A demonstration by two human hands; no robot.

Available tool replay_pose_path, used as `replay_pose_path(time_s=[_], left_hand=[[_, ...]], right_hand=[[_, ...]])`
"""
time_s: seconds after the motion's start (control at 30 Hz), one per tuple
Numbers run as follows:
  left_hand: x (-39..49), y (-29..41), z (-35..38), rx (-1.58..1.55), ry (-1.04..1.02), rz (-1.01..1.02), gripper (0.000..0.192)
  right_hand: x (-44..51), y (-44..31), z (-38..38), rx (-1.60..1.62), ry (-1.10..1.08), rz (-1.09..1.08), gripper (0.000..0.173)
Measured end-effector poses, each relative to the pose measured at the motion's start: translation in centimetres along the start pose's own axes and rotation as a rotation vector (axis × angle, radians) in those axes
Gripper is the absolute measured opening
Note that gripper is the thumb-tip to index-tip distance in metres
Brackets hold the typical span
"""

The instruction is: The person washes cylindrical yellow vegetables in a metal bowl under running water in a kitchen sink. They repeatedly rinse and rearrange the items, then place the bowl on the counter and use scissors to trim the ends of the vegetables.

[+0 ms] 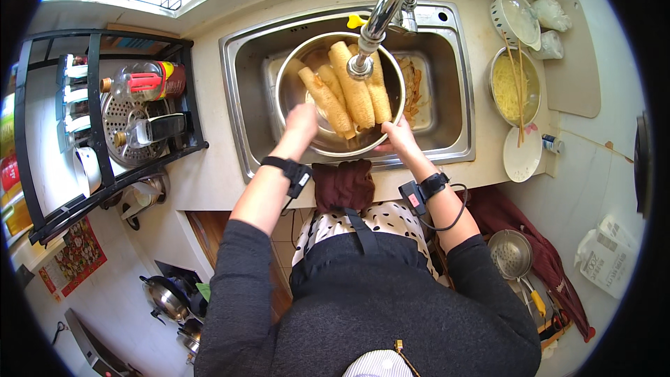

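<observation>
A round stainless steel basin (pixel 290 139) stands in the left and middle part of the sink. Several long, tan, rough-surfaced cylindrical food pieces (pixel 352 91) lie in it, some partly hidden by the faucet. My right hand (pixel 400 139) grips the basin's right front rim, thumb on top and fingers underneath. Over the left front rim, my left hand (pixel 302 124) is curled with its back towards me. Its fingertips are hidden, so I cannot tell what it holds. The chrome faucet (pixel 369 36) hangs above the basin.
Brownish strips (pixel 411 86) lie in the sink (pixel 445 99) at the basin's right. On the right counter are a bowl of pale yellow shreds (pixel 505 86) with chopsticks (pixel 521 99), a white plate (pixel 518 159) and a lidded pot (pixel 515 15). A black rack (pixel 94 99) with bottles stands left.
</observation>
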State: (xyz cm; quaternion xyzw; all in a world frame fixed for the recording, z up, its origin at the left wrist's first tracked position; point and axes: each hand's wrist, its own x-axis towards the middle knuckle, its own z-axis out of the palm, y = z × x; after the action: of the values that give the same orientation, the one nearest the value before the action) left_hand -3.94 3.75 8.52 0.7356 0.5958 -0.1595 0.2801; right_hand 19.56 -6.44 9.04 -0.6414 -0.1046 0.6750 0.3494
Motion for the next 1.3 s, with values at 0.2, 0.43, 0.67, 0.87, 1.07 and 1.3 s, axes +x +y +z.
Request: replay_pose_path(time_s=[0.2,0.43,0.67,0.87,1.07,1.3], left_hand=[[-1.2,-8.2,-5.8,-0.345,0.64,0.05,0.007],[2.3,-8.0,-3.0,-0.08,0.666,0.006,0.031],[4.2,1.5,2.2,-0.236,0.402,0.498,0.018],[5.5,1.2,1.5,-0.363,0.294,0.544,0.009],[2.8,-5.9,-0.4,-0.433,0.662,0.201,0.027],[0.3,-5.1,-1.5,-0.101,0.617,0.146,0.014]], right_hand=[[-0.3,1.4,-1.1,0.069,0.04,0.027,0.05],[-1.6,1.7,-2.6,-0.053,0.107,0.012,0.052],[-2.4,0.9,-2.8,-0.09,0.087,0.031,0.05],[-3.5,0.5,-4.2,-0.166,0.181,0.019,0.051],[-5.9,0.0,-5.5,-0.09,0.192,0.045,0.045],[-8.5,-0.3,-5.0,-0.05,0.199,0.005,0.045]])
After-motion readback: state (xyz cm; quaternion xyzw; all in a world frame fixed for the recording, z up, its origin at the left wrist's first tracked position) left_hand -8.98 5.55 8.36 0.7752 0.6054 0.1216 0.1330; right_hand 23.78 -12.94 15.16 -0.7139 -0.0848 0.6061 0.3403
